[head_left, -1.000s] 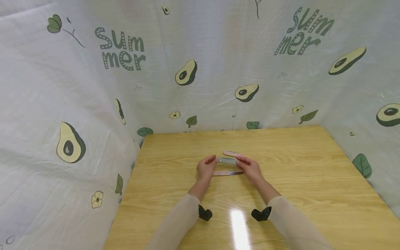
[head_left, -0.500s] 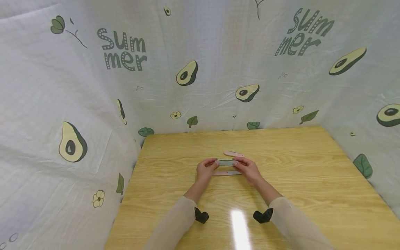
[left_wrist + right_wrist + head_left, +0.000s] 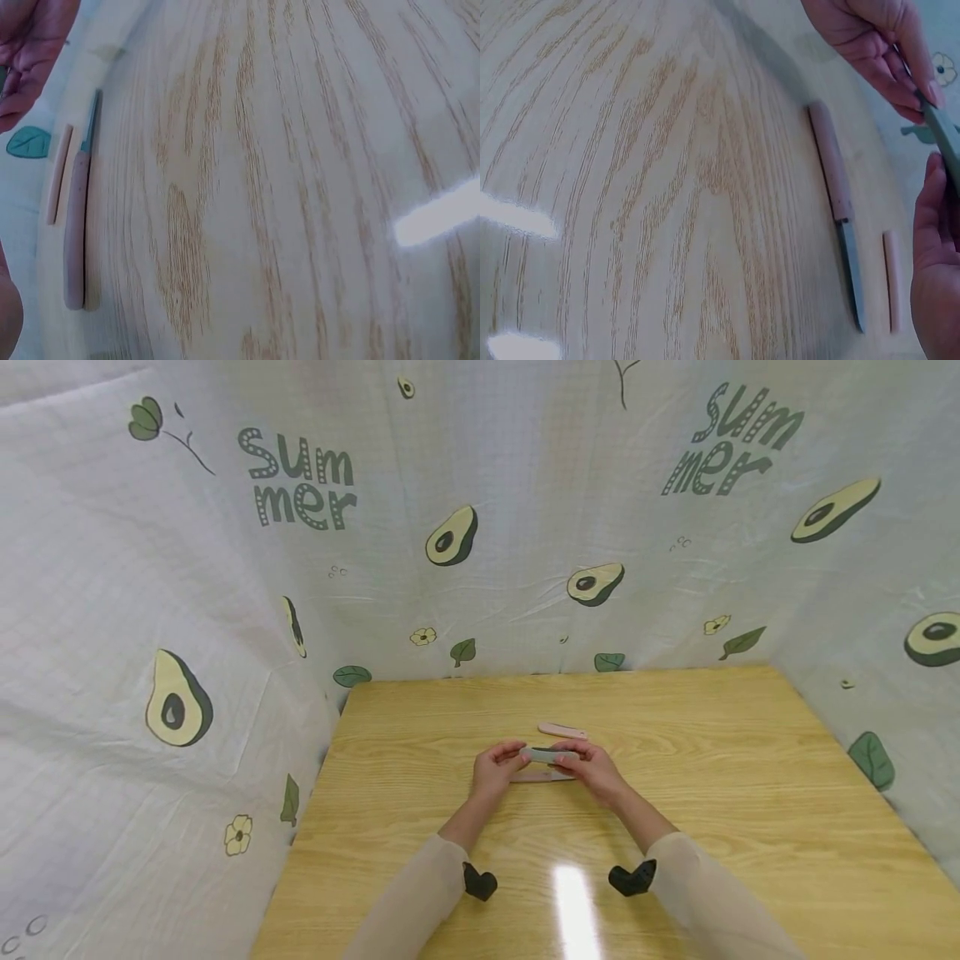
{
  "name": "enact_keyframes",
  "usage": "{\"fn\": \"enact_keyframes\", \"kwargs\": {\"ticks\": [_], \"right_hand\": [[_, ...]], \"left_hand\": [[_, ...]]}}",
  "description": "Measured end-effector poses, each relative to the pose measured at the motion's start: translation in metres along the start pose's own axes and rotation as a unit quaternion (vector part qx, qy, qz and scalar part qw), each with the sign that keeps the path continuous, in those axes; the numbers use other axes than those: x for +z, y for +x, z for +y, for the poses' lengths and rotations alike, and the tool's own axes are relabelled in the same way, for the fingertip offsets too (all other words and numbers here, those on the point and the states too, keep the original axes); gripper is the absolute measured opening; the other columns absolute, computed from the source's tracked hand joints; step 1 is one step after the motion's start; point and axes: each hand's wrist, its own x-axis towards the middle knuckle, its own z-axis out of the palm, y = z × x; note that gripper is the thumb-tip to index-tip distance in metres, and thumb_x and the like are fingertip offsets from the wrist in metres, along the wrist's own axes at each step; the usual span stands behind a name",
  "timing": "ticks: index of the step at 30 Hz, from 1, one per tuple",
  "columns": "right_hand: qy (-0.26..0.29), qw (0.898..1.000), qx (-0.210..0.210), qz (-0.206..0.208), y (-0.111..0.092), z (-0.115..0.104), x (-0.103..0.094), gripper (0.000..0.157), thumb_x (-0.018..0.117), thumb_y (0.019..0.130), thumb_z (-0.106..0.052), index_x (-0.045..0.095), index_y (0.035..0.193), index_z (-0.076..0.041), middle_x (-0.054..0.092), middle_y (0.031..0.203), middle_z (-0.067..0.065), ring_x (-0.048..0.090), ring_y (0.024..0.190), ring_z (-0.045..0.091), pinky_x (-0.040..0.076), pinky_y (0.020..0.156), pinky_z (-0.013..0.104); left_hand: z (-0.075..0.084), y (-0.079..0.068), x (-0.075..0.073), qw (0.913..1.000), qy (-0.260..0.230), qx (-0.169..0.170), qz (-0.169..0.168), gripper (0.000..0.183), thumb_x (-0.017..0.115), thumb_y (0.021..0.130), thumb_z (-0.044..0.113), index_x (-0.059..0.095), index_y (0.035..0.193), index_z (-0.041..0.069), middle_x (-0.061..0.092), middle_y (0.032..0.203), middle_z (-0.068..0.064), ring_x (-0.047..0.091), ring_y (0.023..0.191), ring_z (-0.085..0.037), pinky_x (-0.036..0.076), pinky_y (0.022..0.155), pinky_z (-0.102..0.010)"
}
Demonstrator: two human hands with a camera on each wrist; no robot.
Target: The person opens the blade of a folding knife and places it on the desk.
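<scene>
A grey-green folding knife (image 3: pixel 546 755) is held level above the table between both hands, a dark line along its upper edge. My left hand (image 3: pixel 493 772) pinches its left end with thumb and fingers. At the right end, my right hand (image 3: pixel 596 770) grips it, fingers covering that part; whether any blade is out I cannot tell. Below them on the table lies a pink-handled knife (image 3: pixel 831 161), its blade unfolded and pointing right. Farther back rests a folded pink knife (image 3: pixel 562 731). In the right wrist view the green handle (image 3: pixel 945 146) spans both hands.
The wooden table (image 3: pixel 712 760) extends to both sides of the hands. White cloth (image 3: pixel 517 610) printed with avocados hangs behind it and along the sides. A bright light reflection lies on the tabletop near the front.
My right hand has shifted its hold along the green knife, and the knife has turned slightly and come a little lower. Both pink knives stay where they were.
</scene>
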Motion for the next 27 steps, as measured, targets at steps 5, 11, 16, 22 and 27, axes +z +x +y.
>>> {"fn": "enact_keyframes", "kwargs": {"ticks": [5,11,16,22,27], "right_hand": [[-0.034,0.999,0.015,-0.033,0.001,-0.002,0.004,0.023,0.061,0.094,-0.007,0.059,0.115,0.004,0.069,0.097,-0.005,0.070,0.088,0.010,0.057,0.089,0.032],[-0.119,0.992,0.043,-0.020,0.003,-0.003,0.007,0.034,0.066,0.091,-0.009,0.059,0.119,0.010,0.070,0.090,-0.008,0.066,0.084,0.007,0.055,0.075,0.023],[-0.169,0.984,0.054,-0.023,0.002,-0.005,0.011,0.039,0.067,0.090,-0.009,0.057,0.123,0.010,0.069,0.087,-0.008,0.063,0.082,0.005,0.052,0.071,0.020],[-0.153,0.987,0.049,0.011,0.001,-0.008,0.018,0.041,0.064,0.092,-0.007,0.051,0.127,0.010,0.064,0.089,-0.004,0.060,0.081,0.005,0.053,0.070,0.020],[-0.134,0.989,0.049,0.035,0.004,-0.009,0.019,0.044,0.060,0.094,-0.004,0.043,0.133,0.007,0.061,0.092,-0.001,0.062,0.081,0.006,0.056,0.070,0.024]], "left_hand": [[-0.003,0.003,0.001,0.9997,-0.025,0.003,-0.001,0.041,0.070,0.086,0.000,0.058,0.123,-0.012,0.069,0.111,-0.015,0.067,0.091,-0.008,0.057,0.084,-0.022],[-0.005,0.005,0.005,0.9996,-0.023,-0.003,0.019,0.037,0.072,0.084,0.002,0.063,0.118,-0.009,0.071,0.107,-0.011,0.067,0.092,-0.009,0.058,0.083,-0.025],[-0.009,0.004,0.006,0.9995,-0.005,-0.013,0.027,0.038,0.074,0.084,0.008,0.066,0.119,-0.004,0.072,0.109,-0.011,0.067,0.094,-0.009,0.058,0.080,-0.023],[-0.002,-0.006,0.009,0.9998,0.008,-0.015,0.011,0.034,0.072,0.087,0.010,0.066,0.120,0.000,0.072,0.104,-0.011,0.068,0.088,-0.009,0.059,0.084,-0.028],[-0.009,-0.007,0.007,0.9976,0.048,-0.017,-0.047,0.037,0.071,0.087,0.006,0.065,0.124,0.004,0.069,0.115,-0.016,0.067,0.087,-0.008,0.058,0.081,-0.025]]}}
